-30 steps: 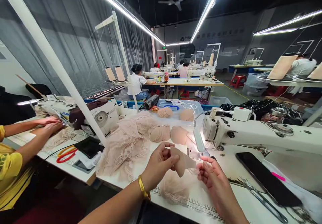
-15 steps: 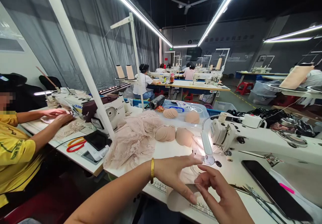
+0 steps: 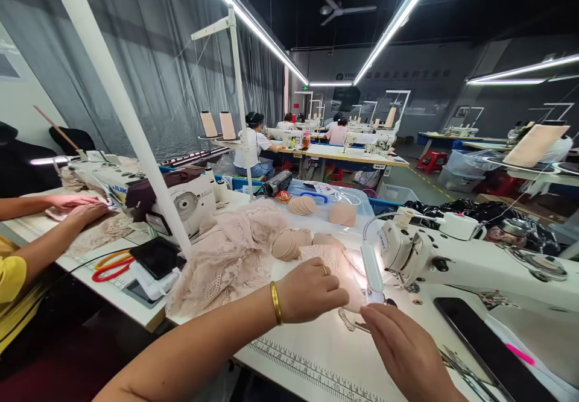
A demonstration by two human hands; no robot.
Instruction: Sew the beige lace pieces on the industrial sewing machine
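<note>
Item 1: fabric pc., pale pink, thin, semi-sheer (image 3: 350, 280). Loc.: on white worktop w/ printed ruler edge (image 3: 289, 363), just beyond the hands, under the lit white lamp bar (image 3: 371, 267) by the machine head. Handling (est.): v. light, soft, limp; prob. slides & creases easily, may snag. Best hold: flat fingertips nr. edge, light tension, no hard pull.

Item 2: L hand, gold bangle & ring (image 3: 312, 293). Grip: fingers curled in at near edge of fabric; whether any cloth is pinched, can't tell.

Item 3: R hand (image 3: 402, 342). Fingers together, tips just beside fabric edge; thumb hidden, grip can't be told.

Surroundings: white industrial sewing machine (image 3: 479, 254), R side; black flat phone (image 3: 486, 345) & silver metal snips (image 3: 468, 372), nr. R hand; beige rounded pads, overlapping stack (image 3: 286, 246), behind L hand; pale pink lace heap (image 3: 230, 254), to L; co-worker's yellow sleeve (image 3: 12, 278), far L.
</note>
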